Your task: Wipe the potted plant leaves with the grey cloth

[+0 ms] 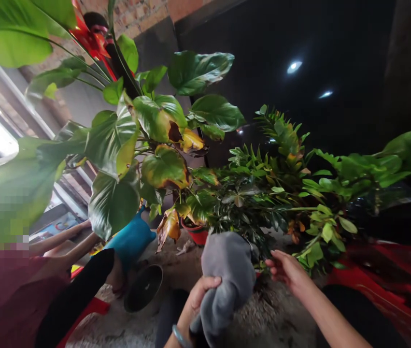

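Note:
My left hand (200, 295) grips a grey cloth (227, 275) that is bunched up and held in front of me. A bracelet shows on that wrist. My right hand (287, 268) is raised with loose fingers at the lower leaves of a bushy dark green plant (263, 198), holding nothing that I can see. To the left stands a tall plant with big heart-shaped leaves (136, 140), some of them yellow and brown at the edges. It grows out of a red pot (196, 234).
A person in a dark red top (6, 299) sits at the left, arms stretched toward the plants. An empty dark round pot (143, 287) lies on the soil-strewn floor. A teal watering can (131, 239) stands behind it. Red plastic (368, 280) lies at the right.

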### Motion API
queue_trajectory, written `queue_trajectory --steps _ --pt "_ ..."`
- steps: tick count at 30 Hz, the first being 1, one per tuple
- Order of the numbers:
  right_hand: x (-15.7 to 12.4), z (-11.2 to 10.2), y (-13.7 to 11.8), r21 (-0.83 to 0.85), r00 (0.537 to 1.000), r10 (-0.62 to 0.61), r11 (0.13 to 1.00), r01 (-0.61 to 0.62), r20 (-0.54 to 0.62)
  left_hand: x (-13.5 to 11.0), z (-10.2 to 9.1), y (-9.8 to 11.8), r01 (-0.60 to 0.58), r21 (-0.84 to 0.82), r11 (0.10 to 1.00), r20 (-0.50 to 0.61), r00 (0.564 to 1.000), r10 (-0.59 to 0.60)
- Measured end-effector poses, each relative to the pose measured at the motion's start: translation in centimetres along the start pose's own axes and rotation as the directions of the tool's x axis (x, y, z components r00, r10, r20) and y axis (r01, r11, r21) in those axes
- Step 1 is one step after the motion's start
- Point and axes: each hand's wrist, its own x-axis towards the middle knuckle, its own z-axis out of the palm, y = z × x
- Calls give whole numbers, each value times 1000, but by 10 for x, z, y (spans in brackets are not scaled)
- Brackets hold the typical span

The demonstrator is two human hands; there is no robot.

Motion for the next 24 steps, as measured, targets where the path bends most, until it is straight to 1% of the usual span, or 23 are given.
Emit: queue_trajectory --steps 1,2,3,4,5,6,7,8,9,11,12,13,14,15,16,17,18,19,20,21,22,23,24 --pt "0 0 0 1 1000 -4 1000 4 18 -3 5 10 -55 -21 998 -17 998 55" --pt "0 1 -1 3 1000 -7 1000 7 30 -4 14 24 -103 -37 994 -48 994 101" --pt "-1 2 -1 5 999 -9 1000 9 33 -5 25 41 -239 -65 969 -80 969 234" --pt "0 3 -1 7 1000 -9 1000 9 28 -3 37 57 -356 -94 930 -100 932 347" --pt "0 3 0 13 1000 -11 1000 10 24 -1 49 71 -427 -117 897 -113 903 415" --pt "0 4 0 24 1000 -16 1000 16 26 3 58 81 -457 -128 880 -129 887 443" --pt "1 4 0 35 999 -24 999 23 31 8 64 85 -444 -126 887 -144 893 427" --pt "2 4 1 43 999 -32 999 30 34 12 65 83 -398 -112 910 -161 911 379" --pt "2 4 1 43 999 -35 999 33 30 17 62 74 -325 -86 942 -178 935 306" --pt "4 2 2 26 1000 -29 999 28 7 21 43 42 -161 -22 987 -197 968 154" --pt "4 0 2 15 1000 -21 1000 21 -10 20 31 24 -58 19 998 -183 981 60" --pt "5 -1 2 6 1000 -13 1000 14 -24 17 18 7 16 45 999 -163 987 -8" --pt "4 -2 2 1 999 -7 1000 7 -33 13 7 -7 62 63 996 -122 991 -54" --pt "4 -2 2 2 999 -5 1000 5 -36 8 0 -14 56 65 996 -86 995 -50" --pt "3 -2 1 6 999 -7 1000 7 -35 2 -3 -16 56 67 996 -70 996 -51" --pt "3 -2 1 13 1000 -12 1000 13 -27 -3 -2 -10 22 55 998 -64 998 -18" --pt "2 -2 0 24 1000 -22 999 22 -10 -6 5 2 -44 30 999 -78 996 47" --pt "1 -1 0 38 999 -33 999 32 12 -8 14 18 -127 3 992 -102 987 127" --pt "1 0 0 53 998 -43 998 41 35 -9 26 37 -280 -52 959 -139 953 270" --pt "1 1 0 67 997 -53 997 49 55 -7 39 56 -404 -96 910 -179 906 384" --pt "0 2 1 78 996 -60 995 54 71 -5 51 72 -456 -118 882 -197 881 429" --pt "1 3 1 86 995 -66 995 59 81 -1 61 83 -503 -137 854 -213 856 470" --pt "1 3 1 90 994 -71 994 63 84 2 68 88 -505 -137 852 -224 854 470"
